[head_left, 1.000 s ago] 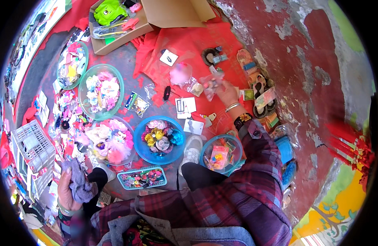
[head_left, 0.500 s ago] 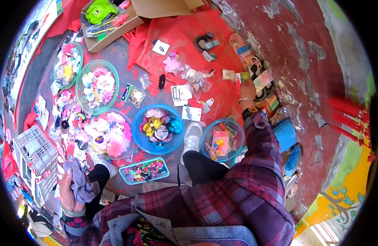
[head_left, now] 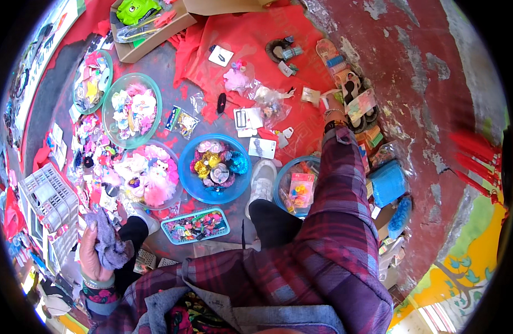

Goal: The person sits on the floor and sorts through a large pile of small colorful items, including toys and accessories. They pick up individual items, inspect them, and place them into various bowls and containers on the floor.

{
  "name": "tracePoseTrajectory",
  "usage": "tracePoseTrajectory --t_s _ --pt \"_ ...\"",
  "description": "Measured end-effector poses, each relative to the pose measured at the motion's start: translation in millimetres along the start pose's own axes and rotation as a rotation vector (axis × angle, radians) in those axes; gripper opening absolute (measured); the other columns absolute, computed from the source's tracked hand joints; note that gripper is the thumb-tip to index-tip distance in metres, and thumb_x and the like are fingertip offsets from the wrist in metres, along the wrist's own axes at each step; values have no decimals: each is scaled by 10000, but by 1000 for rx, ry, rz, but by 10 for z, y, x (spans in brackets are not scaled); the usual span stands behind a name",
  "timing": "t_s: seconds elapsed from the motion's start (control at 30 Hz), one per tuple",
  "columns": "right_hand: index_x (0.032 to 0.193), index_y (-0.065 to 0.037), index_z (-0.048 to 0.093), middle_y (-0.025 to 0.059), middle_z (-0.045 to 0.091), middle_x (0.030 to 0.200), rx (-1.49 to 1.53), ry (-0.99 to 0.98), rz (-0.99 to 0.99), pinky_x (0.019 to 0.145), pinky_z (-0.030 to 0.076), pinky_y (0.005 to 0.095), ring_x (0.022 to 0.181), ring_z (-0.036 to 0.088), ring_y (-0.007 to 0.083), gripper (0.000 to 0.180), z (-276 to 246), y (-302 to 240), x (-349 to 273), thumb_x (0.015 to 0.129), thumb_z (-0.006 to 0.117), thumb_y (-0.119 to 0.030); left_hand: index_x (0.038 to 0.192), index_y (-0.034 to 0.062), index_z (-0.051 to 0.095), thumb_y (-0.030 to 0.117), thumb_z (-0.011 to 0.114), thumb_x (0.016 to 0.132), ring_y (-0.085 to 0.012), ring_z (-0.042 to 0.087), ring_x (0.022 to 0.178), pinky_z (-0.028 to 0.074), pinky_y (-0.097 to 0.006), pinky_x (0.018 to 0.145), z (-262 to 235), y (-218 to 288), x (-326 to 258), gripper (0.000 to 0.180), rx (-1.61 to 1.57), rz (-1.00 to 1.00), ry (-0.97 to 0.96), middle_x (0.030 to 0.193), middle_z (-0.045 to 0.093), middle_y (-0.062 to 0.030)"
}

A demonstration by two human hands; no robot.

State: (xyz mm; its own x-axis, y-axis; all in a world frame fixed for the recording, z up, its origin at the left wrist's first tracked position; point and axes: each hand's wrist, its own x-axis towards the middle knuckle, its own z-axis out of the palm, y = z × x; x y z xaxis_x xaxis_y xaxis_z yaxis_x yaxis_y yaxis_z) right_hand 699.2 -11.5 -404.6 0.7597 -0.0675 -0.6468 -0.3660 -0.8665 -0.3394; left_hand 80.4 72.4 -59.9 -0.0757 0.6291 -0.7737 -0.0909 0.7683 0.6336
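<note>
A crumpled purple-grey cloth [head_left: 110, 245] is gripped in my left hand [head_left: 89, 253], low at the left beside my leg. My right hand [head_left: 334, 115] is stretched far forward to the right edge of a red cloth [head_left: 256, 44]. Its fingers are small and partly hidden, so I cannot make out whether they hold anything. A small pale packet [head_left: 310, 96] lies just left of it. To its right are a pastel card packet [head_left: 360, 106] and a row of small packed goods [head_left: 330, 53] along the wall.
Around my feet stand a blue basin [head_left: 182, 172] of shiny hair ornaments, a second blue basin [head_left: 279, 195], a green basin [head_left: 107, 106] and a teal basket [head_left: 196, 241]. A grey plastic crate [head_left: 48, 195] is at the left, an open cardboard box [head_left: 176, 33] at the far side.
My right arm has shifted slightly left, and its sleeve now covers more of the right-hand basin. The small green-and-white card by the right hand shows less clearly. My left hand keeps the cloth.
</note>
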Motion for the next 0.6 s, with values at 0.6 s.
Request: tracePoseTrajectory --t_s 0.6 --pt "1048 -30 529 173 578 965 -709 -54 -1085 819 432 423 877 554 359 335 468 -18 -470 744 581 -163 1089 38 437 193 499 829 -189 576 661 508 -304 607 28 123 -106 309 69 -24 -246 900 560 -129"
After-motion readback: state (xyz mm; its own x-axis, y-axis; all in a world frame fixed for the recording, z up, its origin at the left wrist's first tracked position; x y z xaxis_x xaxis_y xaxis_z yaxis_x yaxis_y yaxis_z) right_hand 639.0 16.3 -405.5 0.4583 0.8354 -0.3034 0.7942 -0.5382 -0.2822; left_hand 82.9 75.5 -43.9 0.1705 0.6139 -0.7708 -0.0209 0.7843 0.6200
